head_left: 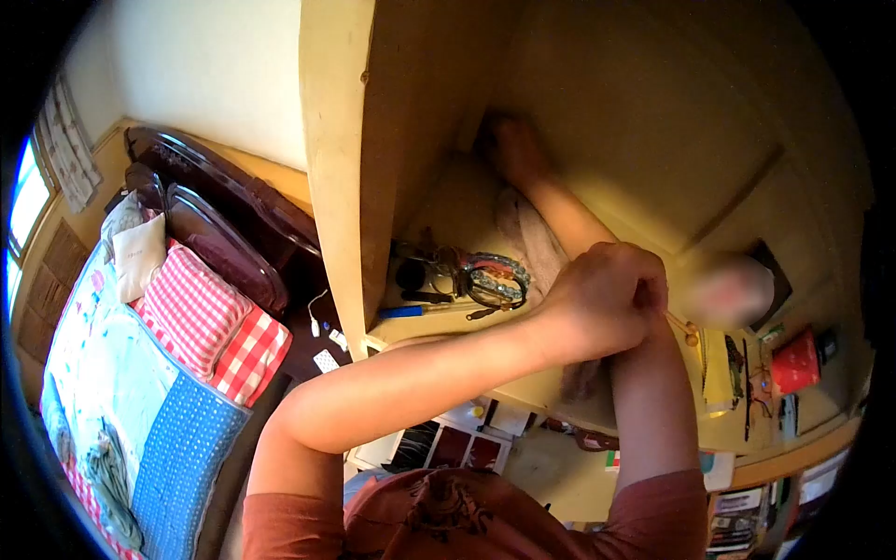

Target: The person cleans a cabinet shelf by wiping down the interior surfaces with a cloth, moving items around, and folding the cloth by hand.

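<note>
The right hand [518, 154] reaches deep into the dim back corner of a wooden shelf [439, 201]; shadow swallows its fingers, so whether they are spread, pressed together or pinching something cannot be told. The left hand [611, 303] is curled into a loose fist, knuckles up, in front of the right forearm and covering part of it. The fingertips are turned out of sight, and whether they grip anything is unclear.

A mauve-grey cloth [516, 224] lies on the shelf just below the right hand and partly under the right forearm. The left hand and arm hide its middle, and 1 darker piece shows again below the left hand; whether the right hand touches the cloth is lost in shadow.

To the left of the left hand sits a tangle of cords [495, 280], with a blue item [402, 312] farther left. To its right are a blurred round pale object [735, 291], a yellow packet [717, 371] and a red container [795, 362].

Far left of both hands, a cream cushion [139, 257] on a bed [187, 443] bears small lettering, too tiny to read. Below and right of the left hand, books [737, 523] carry illegible print, cut off by the dark lens edge.
</note>
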